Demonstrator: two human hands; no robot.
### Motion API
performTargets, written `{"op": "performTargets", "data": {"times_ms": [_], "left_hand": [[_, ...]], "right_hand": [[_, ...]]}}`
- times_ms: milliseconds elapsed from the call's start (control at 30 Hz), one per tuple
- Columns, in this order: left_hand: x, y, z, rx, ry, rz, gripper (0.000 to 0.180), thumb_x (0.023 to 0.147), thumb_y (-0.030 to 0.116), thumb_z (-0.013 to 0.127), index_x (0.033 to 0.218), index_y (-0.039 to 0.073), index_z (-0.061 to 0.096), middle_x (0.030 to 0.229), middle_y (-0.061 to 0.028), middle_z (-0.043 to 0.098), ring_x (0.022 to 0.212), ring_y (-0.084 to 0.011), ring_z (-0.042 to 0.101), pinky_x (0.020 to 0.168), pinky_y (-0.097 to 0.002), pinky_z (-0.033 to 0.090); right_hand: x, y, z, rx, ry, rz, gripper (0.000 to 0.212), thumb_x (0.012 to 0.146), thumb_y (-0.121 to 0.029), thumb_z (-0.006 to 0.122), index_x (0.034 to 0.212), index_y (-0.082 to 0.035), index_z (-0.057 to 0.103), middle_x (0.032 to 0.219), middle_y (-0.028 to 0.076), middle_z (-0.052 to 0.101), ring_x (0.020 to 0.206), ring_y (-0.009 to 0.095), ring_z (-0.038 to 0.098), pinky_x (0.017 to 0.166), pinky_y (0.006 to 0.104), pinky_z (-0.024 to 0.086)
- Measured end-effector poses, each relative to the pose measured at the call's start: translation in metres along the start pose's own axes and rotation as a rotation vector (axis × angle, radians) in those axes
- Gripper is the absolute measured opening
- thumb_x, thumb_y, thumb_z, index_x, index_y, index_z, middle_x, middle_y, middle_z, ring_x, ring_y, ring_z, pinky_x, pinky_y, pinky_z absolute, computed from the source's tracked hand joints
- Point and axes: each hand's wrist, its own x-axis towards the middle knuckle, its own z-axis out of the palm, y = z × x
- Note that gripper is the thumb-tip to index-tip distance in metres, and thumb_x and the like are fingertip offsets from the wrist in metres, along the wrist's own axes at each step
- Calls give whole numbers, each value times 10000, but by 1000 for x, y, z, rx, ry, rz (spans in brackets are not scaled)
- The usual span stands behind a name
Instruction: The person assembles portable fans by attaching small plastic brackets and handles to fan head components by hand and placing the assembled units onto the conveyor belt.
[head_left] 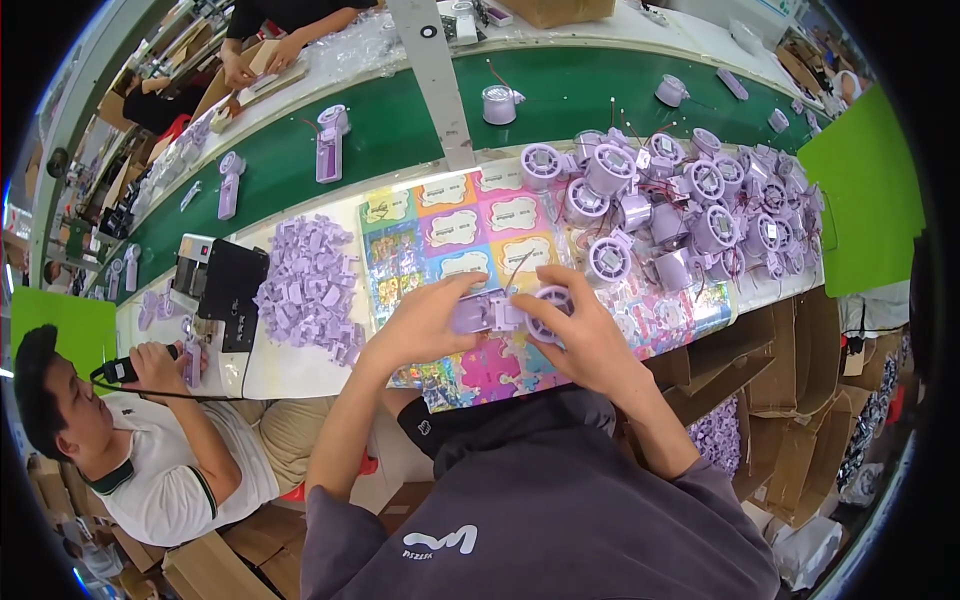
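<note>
Over a colourful printed sheet [455, 228], both hands work on one lilac handheld-fan part. My left hand [420, 322] grips its left end, a smooth lilac piece [472, 316], between thumb and fingers. My right hand [592, 338] is closed round the ring-shaped fan head [546, 318] at the other end. A small hinge-like block [505, 315] sits between the two hands, and a thin wire rises from near it. Whether the pieces are joined is partly hidden by my fingers. To the left lies a pile of small lilac plastic pieces [308, 285].
Many lilac fan heads with wires [715, 205] are heaped at the right. Behind runs a green conveyor belt [390, 108] carrying fans [329, 150]. A black-and-silver device [232, 290] stands left; beside it a co-worker [175, 440] holds a black power screwdriver [122, 369]. Cardboard boxes [800, 400] stand lower right.
</note>
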Motion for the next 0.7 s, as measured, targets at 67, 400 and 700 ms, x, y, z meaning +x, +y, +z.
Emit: {"op": "performTargets", "data": {"times_ms": [67, 400, 700], "left_hand": [[2, 4, -4, 11, -55, -82, 671, 706, 255, 830, 1290, 37, 584, 1182, -196, 633, 1076, -384, 625, 902, -450, 508], [1, 24, -4, -198, 14, -235, 419, 759, 195, 811, 1104, -18, 702, 930, -186, 724, 866, -361, 701, 798, -396, 536], [7, 19, -7, -442, -60, -289, 347, 832, 175, 786, 1104, -28, 712, 885, -128, 731, 782, -176, 675, 736, -327, 532]], "right_hand": [[7, 5, 1, -39, -29, -35, 497, 757, -39, 781, 1227, -123, 644, 1284, 184, 526, 1133, 370, 591, 893, 429, 545], [17, 10, 10, -225, -69, -221, 446, 739, -31, 684, 1177, -115, 657, 1255, 181, 546, 1190, 364, 563, 934, 422, 531], [16, 7, 9, -220, -35, -234, 479, 709, 48, 668, 1164, -103, 684, 1266, 186, 534, 1202, 379, 553, 935, 434, 536]]}}
